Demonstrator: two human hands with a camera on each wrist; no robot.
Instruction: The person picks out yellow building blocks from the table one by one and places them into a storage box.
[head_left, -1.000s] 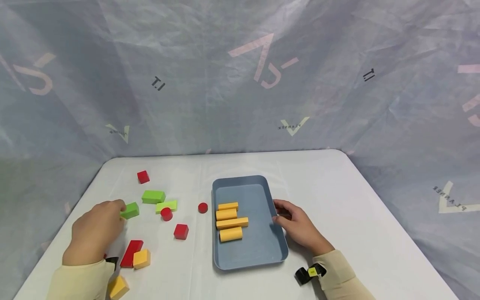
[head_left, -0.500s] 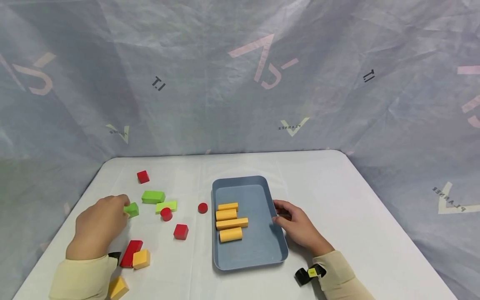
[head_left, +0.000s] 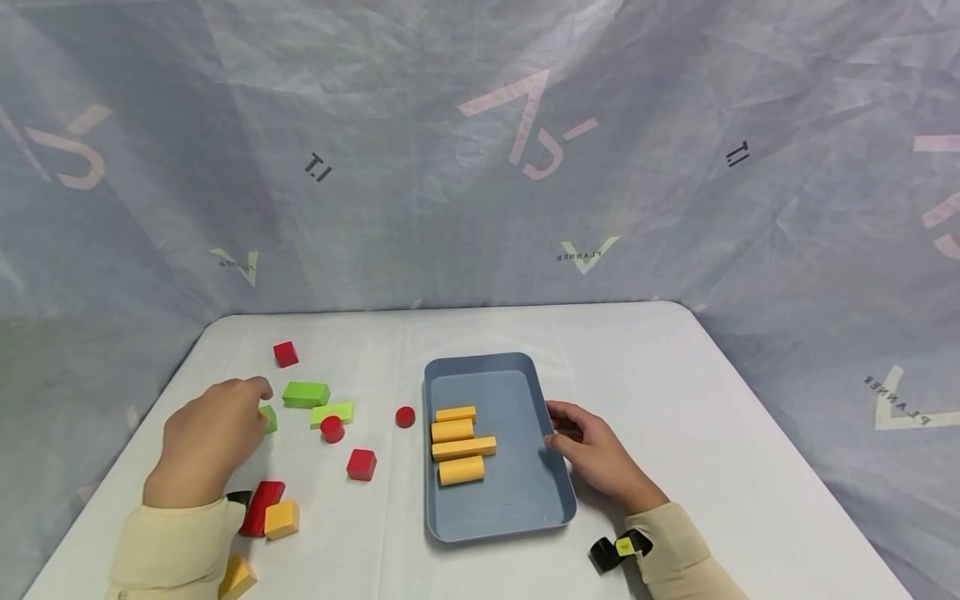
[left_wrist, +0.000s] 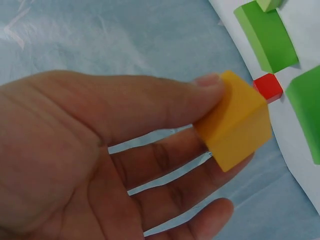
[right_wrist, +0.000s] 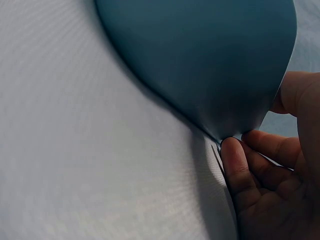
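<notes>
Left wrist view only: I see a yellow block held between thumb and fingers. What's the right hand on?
Observer: The right hand holds the tray by its right edge.
Operator: Anything in the tray?
Observer: Yes, four yellow pieces, in a row down its left half.
Operator: What's nearest to it on the table?
Observer: Apart from the right hand, a red disc, left of the tray and not touching it.
</notes>
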